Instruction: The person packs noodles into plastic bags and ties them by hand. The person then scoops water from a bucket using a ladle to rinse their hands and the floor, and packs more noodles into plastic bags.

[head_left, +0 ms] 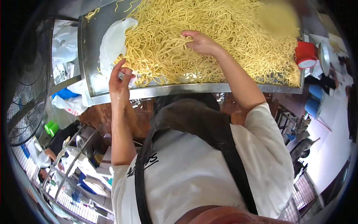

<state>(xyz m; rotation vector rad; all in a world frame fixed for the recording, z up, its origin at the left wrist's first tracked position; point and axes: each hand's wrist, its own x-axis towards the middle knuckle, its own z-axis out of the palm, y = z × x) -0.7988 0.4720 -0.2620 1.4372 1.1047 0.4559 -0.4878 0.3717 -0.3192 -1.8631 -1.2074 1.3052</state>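
Note:
A thick layer of yellow noodles covers most of a metal tray table. My right hand is over the middle of the noodles, its fingers curled round a small bunch of them. Near the front left of the tray, my left hand is raised with its fingers bent towards the thumb; something small and pale shows between them, too small to name. Just beyond my left hand, a translucent white plastic bag lies against the left edge of the noodles.
A red container stands beyond the tray's right end. Left are a black wire fan guard, plastic bags and green cups. A person is near metal racks at the lower left. Blue containers are at the right.

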